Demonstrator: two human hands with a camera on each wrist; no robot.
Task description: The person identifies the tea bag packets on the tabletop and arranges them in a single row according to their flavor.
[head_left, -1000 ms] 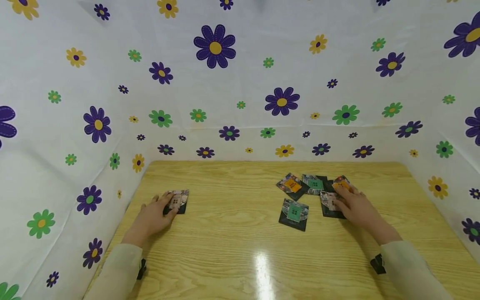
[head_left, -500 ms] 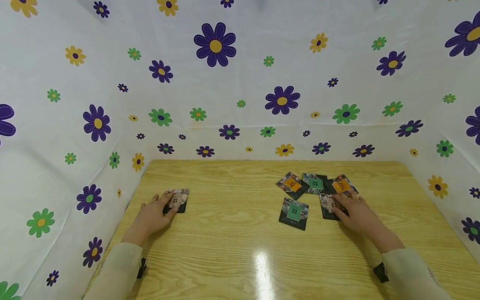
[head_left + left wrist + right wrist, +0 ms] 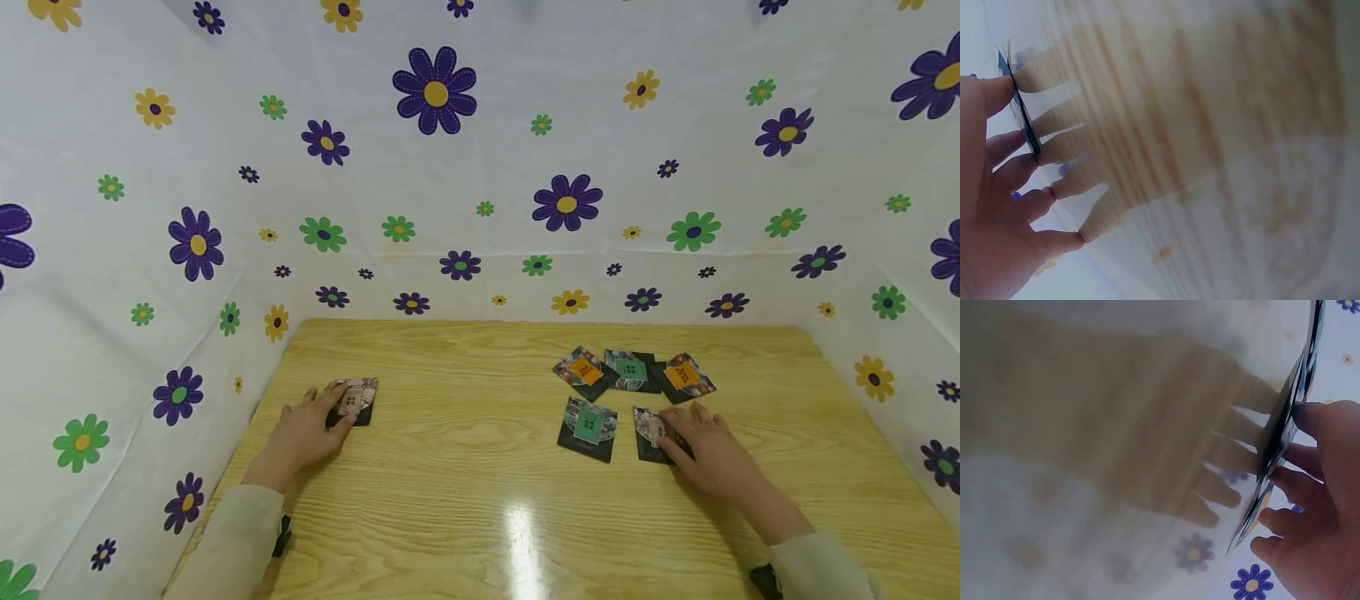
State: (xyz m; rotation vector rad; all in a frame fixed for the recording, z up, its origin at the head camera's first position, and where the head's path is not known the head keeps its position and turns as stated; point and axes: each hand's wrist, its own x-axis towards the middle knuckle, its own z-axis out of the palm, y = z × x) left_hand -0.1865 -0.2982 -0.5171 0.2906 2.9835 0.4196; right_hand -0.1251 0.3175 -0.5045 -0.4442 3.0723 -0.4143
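Observation:
At the table's left, my left hand (image 3: 303, 437) rests with thumb and fingertips on a flat square packet (image 3: 363, 404), dark with a pale pink label. The left wrist view shows the thumb (image 3: 999, 94) and fingertips touching its thin sheet, seen edge-on. On the right side, my right hand (image 3: 716, 450) presses its fingers and thumb onto a similar pink-labelled packet (image 3: 648, 433), covering its right part. Just left of that lies a green-labelled packet (image 3: 588, 427). Behind them are an orange-labelled packet (image 3: 583, 371), another green-labelled one (image 3: 630, 369) and a second orange-labelled one (image 3: 684, 375).
The glossy wooden table (image 3: 465, 467) reflects light near its front. A white flower-print cloth (image 3: 480, 167) encloses the back and both sides. The three rear packets lie close together in a row, overlapping at their edges.
My right hand has slid its pink-labelled packet toward the front, away from the rear orange-labelled one, which shows fully now. The left hand and its packet have stayed in place.

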